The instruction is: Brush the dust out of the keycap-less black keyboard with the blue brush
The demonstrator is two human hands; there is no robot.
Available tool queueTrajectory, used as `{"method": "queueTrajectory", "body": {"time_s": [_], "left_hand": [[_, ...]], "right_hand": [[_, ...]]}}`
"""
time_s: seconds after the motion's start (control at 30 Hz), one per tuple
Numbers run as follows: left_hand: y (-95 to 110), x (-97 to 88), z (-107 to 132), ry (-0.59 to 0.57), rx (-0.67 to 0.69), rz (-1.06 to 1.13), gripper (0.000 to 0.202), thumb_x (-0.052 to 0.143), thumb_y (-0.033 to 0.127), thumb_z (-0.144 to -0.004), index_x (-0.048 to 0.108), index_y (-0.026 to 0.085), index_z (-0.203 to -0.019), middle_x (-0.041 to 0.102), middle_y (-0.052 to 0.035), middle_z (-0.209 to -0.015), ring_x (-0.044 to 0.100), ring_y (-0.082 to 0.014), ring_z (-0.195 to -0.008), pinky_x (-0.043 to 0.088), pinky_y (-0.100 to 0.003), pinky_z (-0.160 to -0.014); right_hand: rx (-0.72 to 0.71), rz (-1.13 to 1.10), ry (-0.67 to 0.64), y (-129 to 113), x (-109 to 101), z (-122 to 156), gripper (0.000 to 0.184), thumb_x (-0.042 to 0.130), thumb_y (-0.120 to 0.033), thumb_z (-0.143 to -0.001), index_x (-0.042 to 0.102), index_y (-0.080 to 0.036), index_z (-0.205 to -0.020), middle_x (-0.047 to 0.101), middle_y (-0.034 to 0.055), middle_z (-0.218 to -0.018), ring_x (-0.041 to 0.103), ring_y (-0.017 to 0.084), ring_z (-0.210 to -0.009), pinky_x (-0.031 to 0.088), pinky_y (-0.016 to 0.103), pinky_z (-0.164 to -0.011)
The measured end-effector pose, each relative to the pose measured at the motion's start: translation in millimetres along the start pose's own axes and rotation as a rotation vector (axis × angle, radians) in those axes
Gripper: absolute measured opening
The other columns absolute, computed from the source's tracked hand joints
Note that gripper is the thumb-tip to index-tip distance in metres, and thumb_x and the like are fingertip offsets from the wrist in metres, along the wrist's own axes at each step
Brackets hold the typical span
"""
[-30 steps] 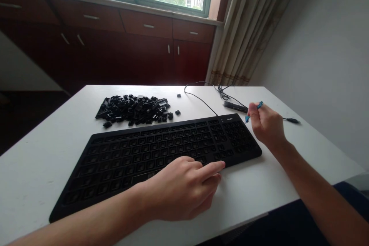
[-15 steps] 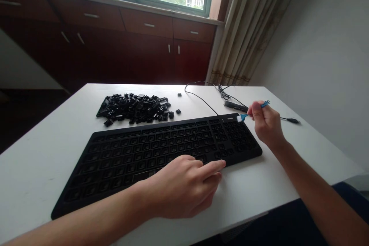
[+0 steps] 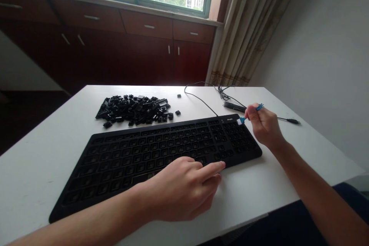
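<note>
A long, flat black keyboard (image 3: 150,150) lies on the white table (image 3: 37,169), its keycaps off and rows of dark, empty key sockets showing. The person's right hand (image 3: 265,127) is at the keyboard's back right corner, with its thumb and fingers pressed together in a pinch on a small blue-handled brush (image 3: 243,120). The brush's white bristles are right at the keyboard's back edge, though I can't tell whether they touch it. The left hand (image 3: 181,188) lies over the front right part of the keyboard, not holding anything. Its index finger stretches out toward the keyboard's front edge, and the other fingers curl under loosely.

Behind the keyboard, toward its left, sits a heap of black plastic keycaps (image 3: 132,109), with a loose black keycap (image 3: 178,112) just beyond the heap's right end. A thin black cable (image 3: 198,100) runs from the keyboard's back edge across the table. Behind the keyboard's right end lies a slim black stick-shaped object (image 3: 234,105), and a small black plug (image 3: 293,121) lies out past that end.
</note>
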State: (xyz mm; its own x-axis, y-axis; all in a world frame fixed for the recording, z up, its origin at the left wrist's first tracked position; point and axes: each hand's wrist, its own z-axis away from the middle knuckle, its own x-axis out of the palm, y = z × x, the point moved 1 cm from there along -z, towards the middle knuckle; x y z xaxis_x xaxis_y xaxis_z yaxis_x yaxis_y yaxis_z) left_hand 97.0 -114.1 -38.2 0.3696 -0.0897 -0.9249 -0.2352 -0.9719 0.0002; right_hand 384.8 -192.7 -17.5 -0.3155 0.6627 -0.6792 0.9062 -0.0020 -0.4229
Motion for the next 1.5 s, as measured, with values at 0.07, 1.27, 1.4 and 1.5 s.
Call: {"method": "queueTrajectory", "body": {"time_s": [0.07, 1.27, 1.4, 1.5], "left_hand": [[0.0, 0.1, 0.2, -0.004, -0.001, -0.007, 0.032, 0.048, 0.026, -0.098, 0.072, 0.015, -0.115, 0.063, -0.0044, -0.145, 0.063, -0.0136, -0.06, 0.052, -0.035, -0.054], [0.8, 0.1, 0.1, -0.018, -0.007, -0.003, 0.032, 0.048, 0.027, -0.098, 0.073, 0.016, -0.115, 0.062, -0.0035, -0.147, 0.063, -0.0141, -0.061, 0.053, -0.036, -0.055], [0.4, -0.6, 0.0, -0.019, -0.004, -0.012, 0.032, 0.049, 0.026, -0.098, 0.073, 0.015, -0.114, 0.062, -0.0038, -0.146, 0.063, -0.0138, -0.06, 0.053, -0.036, -0.055], [0.3, -1.0, 0.1, -0.015, 0.006, -0.004, 0.032, 0.049, 0.027, -0.098, 0.073, 0.015, -0.114, 0.062, -0.0041, -0.147, 0.064, -0.0136, -0.061, 0.053, -0.035, -0.055]], "right_hand": [[-0.016, -0.008, -0.039, 0.3, 1.4, 0.5, 0.039, 0.042, -0.042, -0.107, 0.06, -0.021, -0.079, 0.059, 0.0013, -0.071, 0.054, 0.015, -0.063, 0.041, 0.031, -0.066], [-0.118, -0.155, -0.115, -6.4, 3.5, 5.9, 0.038, 0.049, -0.038, -0.105, 0.061, -0.02, -0.074, 0.06, 0.0009, -0.064, 0.053, 0.013, -0.055, 0.04, 0.029, -0.056], [-0.153, -0.164, -0.028, -6.2, -0.6, 6.7, 0.04, 0.047, -0.036, -0.106, 0.06, -0.02, -0.071, 0.058, 0.0007, -0.063, 0.051, 0.012, -0.053, 0.04, 0.029, -0.055], [-0.041, -0.315, -0.062, -4.5, -2.4, 7.1, 0.045, 0.048, -0.039, -0.106, 0.059, -0.02, -0.067, 0.052, -0.0012, -0.057, 0.047, 0.01, -0.048, 0.037, 0.027, -0.049]]}}
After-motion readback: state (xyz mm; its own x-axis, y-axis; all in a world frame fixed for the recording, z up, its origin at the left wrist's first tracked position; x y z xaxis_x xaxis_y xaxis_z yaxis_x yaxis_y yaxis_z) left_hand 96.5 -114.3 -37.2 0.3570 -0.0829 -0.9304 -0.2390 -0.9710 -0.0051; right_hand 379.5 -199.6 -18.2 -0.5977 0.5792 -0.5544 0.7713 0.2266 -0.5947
